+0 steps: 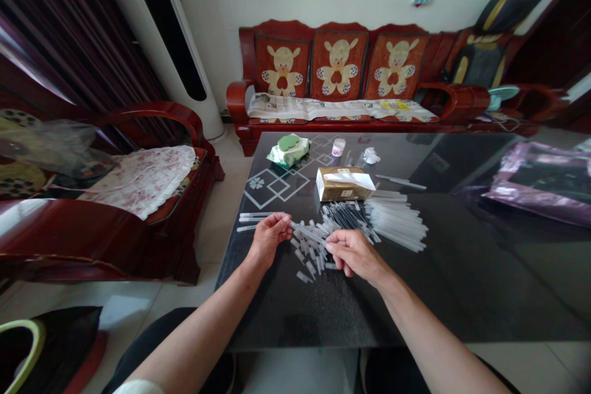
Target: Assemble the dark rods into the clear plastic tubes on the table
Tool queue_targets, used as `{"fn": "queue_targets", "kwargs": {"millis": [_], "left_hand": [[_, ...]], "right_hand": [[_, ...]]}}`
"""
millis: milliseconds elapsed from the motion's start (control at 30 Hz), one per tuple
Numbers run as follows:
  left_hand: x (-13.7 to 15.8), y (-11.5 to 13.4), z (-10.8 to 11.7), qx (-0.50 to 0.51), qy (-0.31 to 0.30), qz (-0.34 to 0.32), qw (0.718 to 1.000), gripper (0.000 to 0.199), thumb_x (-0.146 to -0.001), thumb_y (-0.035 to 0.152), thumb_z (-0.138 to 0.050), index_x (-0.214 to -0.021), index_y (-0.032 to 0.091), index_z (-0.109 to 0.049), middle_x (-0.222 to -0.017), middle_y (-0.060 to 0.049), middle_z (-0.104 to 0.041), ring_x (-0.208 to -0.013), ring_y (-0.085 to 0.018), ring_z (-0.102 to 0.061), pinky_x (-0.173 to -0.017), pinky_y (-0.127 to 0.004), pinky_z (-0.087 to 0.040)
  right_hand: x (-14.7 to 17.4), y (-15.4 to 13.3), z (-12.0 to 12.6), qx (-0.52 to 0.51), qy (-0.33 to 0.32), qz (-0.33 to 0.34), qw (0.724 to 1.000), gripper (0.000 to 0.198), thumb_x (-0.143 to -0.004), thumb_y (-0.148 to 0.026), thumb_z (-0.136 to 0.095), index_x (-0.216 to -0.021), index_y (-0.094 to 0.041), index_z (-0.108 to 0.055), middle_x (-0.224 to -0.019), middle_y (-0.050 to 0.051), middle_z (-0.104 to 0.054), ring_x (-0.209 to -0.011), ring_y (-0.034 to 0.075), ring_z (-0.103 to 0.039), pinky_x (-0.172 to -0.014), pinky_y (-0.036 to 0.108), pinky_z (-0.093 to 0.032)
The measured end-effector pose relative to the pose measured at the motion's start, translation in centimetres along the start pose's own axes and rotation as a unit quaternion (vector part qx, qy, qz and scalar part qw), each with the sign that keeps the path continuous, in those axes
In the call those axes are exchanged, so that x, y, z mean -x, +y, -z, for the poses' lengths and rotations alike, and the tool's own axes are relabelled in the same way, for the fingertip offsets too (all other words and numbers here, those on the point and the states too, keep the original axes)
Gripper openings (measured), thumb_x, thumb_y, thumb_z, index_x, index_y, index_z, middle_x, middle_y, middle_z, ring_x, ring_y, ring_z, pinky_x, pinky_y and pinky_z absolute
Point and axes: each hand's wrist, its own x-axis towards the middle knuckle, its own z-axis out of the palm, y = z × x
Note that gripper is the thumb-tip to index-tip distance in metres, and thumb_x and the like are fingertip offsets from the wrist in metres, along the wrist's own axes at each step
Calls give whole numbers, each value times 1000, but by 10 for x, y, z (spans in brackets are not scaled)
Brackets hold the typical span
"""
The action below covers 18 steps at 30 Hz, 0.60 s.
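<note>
Forearms extend forward, left hand and right hand pinching one translucent tube; three separate tubes appear finished, short pieces remain.

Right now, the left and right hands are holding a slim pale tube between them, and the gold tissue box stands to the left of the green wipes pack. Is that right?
Not quite: the head view shows the gold tissue box to the right of the green wipes pack. The left hand and right hand do hold a slim pale tube between them.
</note>
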Motion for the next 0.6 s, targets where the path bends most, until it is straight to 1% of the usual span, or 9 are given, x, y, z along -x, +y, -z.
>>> {"fn": "queue_targets", "kwargs": {"millis": [67,133,233,333,433,500,533,600], "left_hand": [[1,-1,-1,8,2,7,1000,31,-66,32,-79,-87,11,-68,-65,1,-59,-55,-6,-55,-54,-18,-47],[1,-1,-2,17,-5,17,1000,34,-65,32,-80,-89,11,-69,-65,1,-60,-55,-6,-55,-55,-18,-47],[3,-2,-4,24,-29,35,999,33,-66,33,-80,-87,9,-71,-64,0,-60,-55,-6,-55,-56,-17,-46],[5,-3,-6,29,-47,55,997,31,-66,32,-80,-85,9,-71,-64,0,-60,-54,-5,-53,-54,-16,-44],[8,-3,-8,35,-55,71,995,30,-66,32,-81,-83,9,-71,-63,0,-60,-52,-4,-52,-52,-16,-43],[10,-4,-10,38,-53,79,995,31,-66,32,-81,-82,9,-71,-62,0,-59,-52,-4,-51,-52,-15,-42],[11,-5,-12,41,-50,79,995,30,-65,32,-81,-82,9,-71,-62,0,-59,-52,-4,-51,-52,-15,-42],[14,-6,-14,51,-39,74,995,30,-64,31,-82,-82,9,-71,-62,1,-59,-53,-4,-51,-52,-14,-41]], "right_hand": [[-1,1,-3,10,11,10,1000,31,-84,-43,-53,-88,-14,-63,-49,-4,-55,-33,8,-43,-35,19,-29],[-2,-1,-6,38,28,45,998,30,-85,-42,-52,-85,-15,-64,-50,-4,-53,-39,9,-44,-39,21,-30],[-1,-7,-14,131,62,110,983,30,-88,-40,-48,-78,-17,-65,-55,-1,-55,-50,12,-49,-47,23,-32],[3,-15,-22,255,101,130,953,33,-93,-38,-42,-79,-19,-65,-60,2,-60,-55,15,-55,-53,26,-33],[7,-17,-31,370,127,135,911,33,-95,-36,-36,-86,-20,-64,-64,6,-66,-58,18,-60,-55,28,-31],[8,-16,-36,419,132,144,887,34,-96,-35,-34,-89,-20,-63,-67,8,-68,-57,19,-61,-55,29,-29],[8,-14,-38,432,133,147,880,34,-97,-34,-33,-89,-19,-62,-68,8,-68,-57,19,-61,-55,29,-28],[9,-13,-41,440,130,150,876,35,-97,-34,-31,-88,-19,-62,-69,9,-69,-57,19,-61,-55,29,-28]]}}
